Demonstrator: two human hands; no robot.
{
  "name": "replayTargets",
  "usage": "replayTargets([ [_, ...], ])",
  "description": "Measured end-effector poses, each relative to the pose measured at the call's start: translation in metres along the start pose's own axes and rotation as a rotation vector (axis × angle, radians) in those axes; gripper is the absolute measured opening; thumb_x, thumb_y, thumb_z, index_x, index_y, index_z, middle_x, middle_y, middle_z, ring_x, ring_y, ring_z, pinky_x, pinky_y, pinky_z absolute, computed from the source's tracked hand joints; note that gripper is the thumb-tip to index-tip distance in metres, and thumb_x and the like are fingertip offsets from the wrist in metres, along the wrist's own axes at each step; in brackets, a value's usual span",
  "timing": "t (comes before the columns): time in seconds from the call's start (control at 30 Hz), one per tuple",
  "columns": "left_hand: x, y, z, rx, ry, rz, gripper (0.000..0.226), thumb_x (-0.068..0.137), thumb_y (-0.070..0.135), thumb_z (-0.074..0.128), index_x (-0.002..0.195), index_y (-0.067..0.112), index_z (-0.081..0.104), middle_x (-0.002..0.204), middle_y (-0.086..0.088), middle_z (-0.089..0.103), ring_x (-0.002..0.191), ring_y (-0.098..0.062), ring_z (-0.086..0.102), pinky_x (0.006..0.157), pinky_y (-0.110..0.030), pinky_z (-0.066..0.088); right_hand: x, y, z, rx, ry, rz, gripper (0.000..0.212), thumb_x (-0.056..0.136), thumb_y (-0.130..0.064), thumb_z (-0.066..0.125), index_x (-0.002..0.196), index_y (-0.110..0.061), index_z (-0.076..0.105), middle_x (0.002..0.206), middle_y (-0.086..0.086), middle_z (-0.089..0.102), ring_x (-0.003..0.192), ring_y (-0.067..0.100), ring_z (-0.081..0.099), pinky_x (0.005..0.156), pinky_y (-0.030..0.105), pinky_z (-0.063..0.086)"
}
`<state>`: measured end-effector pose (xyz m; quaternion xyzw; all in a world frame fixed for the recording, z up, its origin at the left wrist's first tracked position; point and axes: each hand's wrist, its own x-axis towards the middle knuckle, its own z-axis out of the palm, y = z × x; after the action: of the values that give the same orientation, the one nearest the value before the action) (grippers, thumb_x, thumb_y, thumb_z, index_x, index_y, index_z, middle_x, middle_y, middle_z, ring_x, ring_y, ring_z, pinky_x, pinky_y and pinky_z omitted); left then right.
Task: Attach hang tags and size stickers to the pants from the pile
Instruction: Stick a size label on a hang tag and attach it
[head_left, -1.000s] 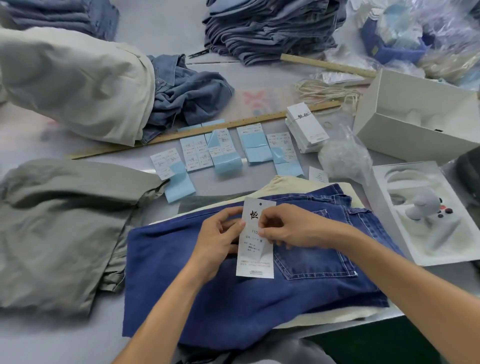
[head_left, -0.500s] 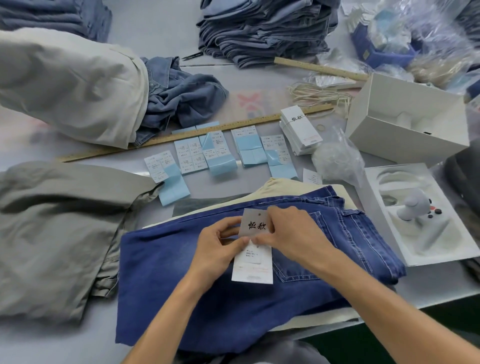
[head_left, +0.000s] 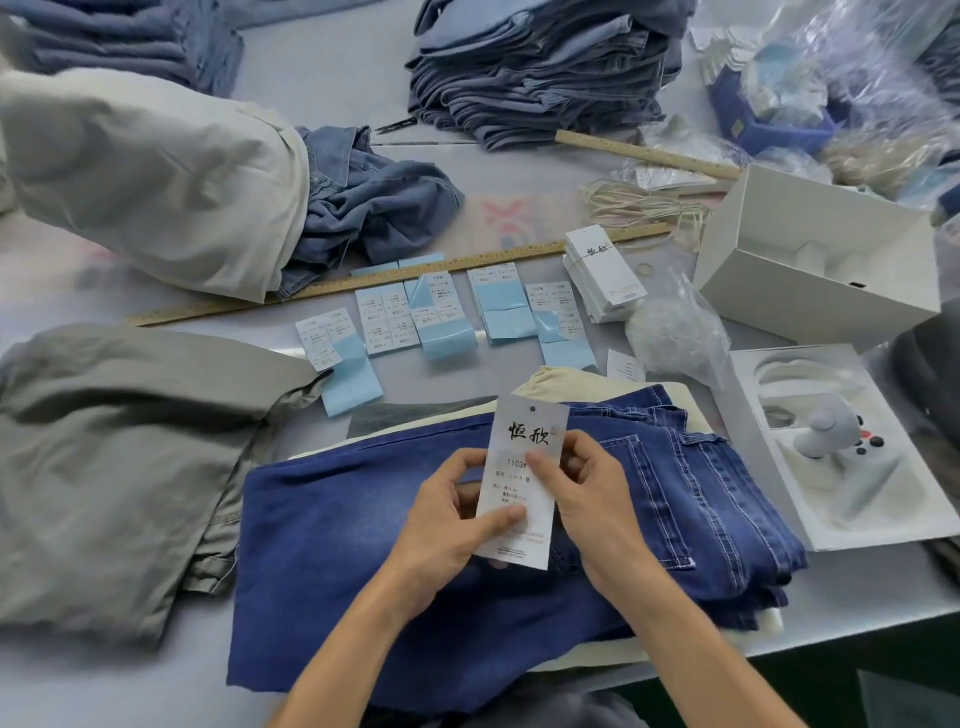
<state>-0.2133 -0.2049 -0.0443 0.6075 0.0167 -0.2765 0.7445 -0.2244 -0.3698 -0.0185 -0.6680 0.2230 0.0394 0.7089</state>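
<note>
Two hands are holding one white hang tag (head_left: 524, 478) above the blue jeans (head_left: 363, 545) on the counter (head_left: 130, 686). Left hand (head_left: 447, 525) is pinching its lower edge, right hand (head_left: 587, 493) is pinching its side. Sticker sheets (head_left: 447, 317) are lying farther back.

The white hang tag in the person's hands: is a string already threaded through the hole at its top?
No. The hang tag, held by the left hand and right hand, shows an empty hole at its top.

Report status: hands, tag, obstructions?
Left hand and right hand both pinch hang tag. Tag upright over blue jeans, no string through its hole. Nothing in the way.
</note>
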Motion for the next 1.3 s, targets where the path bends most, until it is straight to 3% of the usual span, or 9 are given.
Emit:
replayTargets([
  [0.23, -0.004, -0.004, -0.002, 0.048, -0.007, 0.025, 0.052, 0.084, 0.024, 0.08, 0.127, 0.025, 0.05, 0.11, -0.007, 0.078, 0.098, -0.029, 0.075, 0.079, -0.036, 0.062, -0.004, 0.001, -0.007, -0.162, -0.274, 0.099, 0.033, 0.088, -0.012, 0.078, 0.118, -0.021, 0.07, 0.109, -0.003, 0.078, 0.101, 0.017, 0.074, 0.085, 0.036, 0.062],
  [0.43, 0.001, -0.004, -0.005, -0.022, 0.05, 0.015, 0.02, 0.094, 0.022, 0.07, 0.112, 0.017, 0.065, 0.108, -0.014, 0.077, 0.094, -0.035, 0.075, 0.073, -0.035, 0.062, -0.009, -0.007, -0.01, -0.311, -0.351, 0.104, 0.022, 0.093, -0.026, 0.074, 0.115, -0.027, 0.073, 0.105, -0.008, 0.078, 0.096, 0.012, 0.075, 0.082, 0.038, 0.063],
  [0.53, 0.003, -0.009, -0.003, 0.041, 0.083, 0.035, 0.013, 0.097, 0.015, 0.068, 0.109, 0.013, 0.065, 0.104, -0.011, 0.078, 0.091, -0.031, 0.076, 0.07, -0.031, 0.061, -0.001, -0.02, -0.022, -0.434, -0.181, 0.058, 0.014, 0.097, -0.025, 0.067, 0.109, -0.024, 0.074, 0.083, -0.008, 0.077, 0.066, 0.012, 0.073, 0.06, 0.03, 0.061],
  [0.6, 0.003, -0.011, -0.002, 0.064, 0.105, 0.036, 0.012, 0.097, 0.012, 0.066, 0.108, 0.01, 0.063, 0.104, -0.009, 0.078, 0.091, -0.03, 0.076, 0.07, -0.031, 0.061, 0.008, -0.028, -0.038, -0.592, 0.077, -0.199, 0.008, 0.097, -0.02, 0.066, 0.099, -0.023, 0.073, 0.072, -0.009, 0.07, 0.058, 0.007, 0.066, 0.058, 0.017, 0.054],
  [0.67, 0.002, -0.012, -0.003, 0.054, 0.115, 0.03, 0.012, 0.097, 0.01, 0.066, 0.109, 0.009, 0.063, 0.106, -0.008, 0.078, 0.094, -0.029, 0.076, 0.072, -0.033, 0.062, 0.017, -0.035, -0.049, -0.83, 0.195, -0.408, 0.006, 0.094, -0.022, 0.069, 0.097, -0.026, 0.072, 0.079, -0.015, 0.064, 0.07, 0.003, 0.061, 0.065, 0.012, 0.045],
  [0.83, 0.007, -0.001, 0.001, 0.014, 0.117, -0.036, 0.029, 0.088, 0.021, 0.075, 0.109, 0.007, 0.063, 0.108, -0.005, 0.077, 0.097, -0.026, 0.075, 0.077, -0.046, 0.063, 0.04, -0.024, -0.038, -1.181, -0.039, -0.412, 0.018, 0.093, -0.031, 0.071, 0.107, -0.019, 0.067, 0.104, -0.006, 0.06, 0.1, 0.015, 0.051, 0.086, 0.031, 0.046],
  [1.0, 0.029, 0.014, 0.005, 0.144, 0.206, -0.016, 0.014, 0.092, 0.023, 0.076, 0.098, 0.012, 0.069, 0.096, -0.001, 0.078, 0.089, -0.021, 0.075, 0.067, -0.028, 0.06, 0.04, -0.017, -0.032, -1.25, -0.03, -0.553, 0.003, 0.096, -0.01, 0.064, 0.094, -0.01, 0.067, 0.097, 0.003, 0.064, 0.09, 0.025, 0.055, 0.081, 0.042, 0.048],
  [1.17, 0.037, 0.017, 0.001, 0.23, 0.228, 0.06, 0.034, 0.089, 0.012, 0.078, 0.105, 0.035, 0.058, 0.092, 0.003, 0.079, 0.084, -0.02, 0.075, 0.063, -0.028, 0.059, 0.03, -0.022, -0.031, -0.769, 0.019, -0.386, 0.008, 0.095, -0.018, 0.069, 0.09, -0.025, 0.068, 0.082, -0.017, 0.069, 0.082, 0.006, 0.064, 0.074, 0.021, 0.051],
  [1.3, 0.035, 0.019, 0.005, 0.316, 0.251, 0.169, 0.014, 0.09, 0.039, 0.072, 0.099, 0.045, 0.063, 0.082, 0.005, 0.079, 0.072, -0.015, 0.075, 0.06, -0.035, 0.059, 0.021, -0.029, -0.017, -0.631, 0.059, -0.408, 0.007, 0.09, -0.015, 0.075, 0.087, -0.021, 0.072, 0.081, -0.013, 0.07, 0.078, 0.006, 0.066, 0.07, 0.019, 0.053],
])
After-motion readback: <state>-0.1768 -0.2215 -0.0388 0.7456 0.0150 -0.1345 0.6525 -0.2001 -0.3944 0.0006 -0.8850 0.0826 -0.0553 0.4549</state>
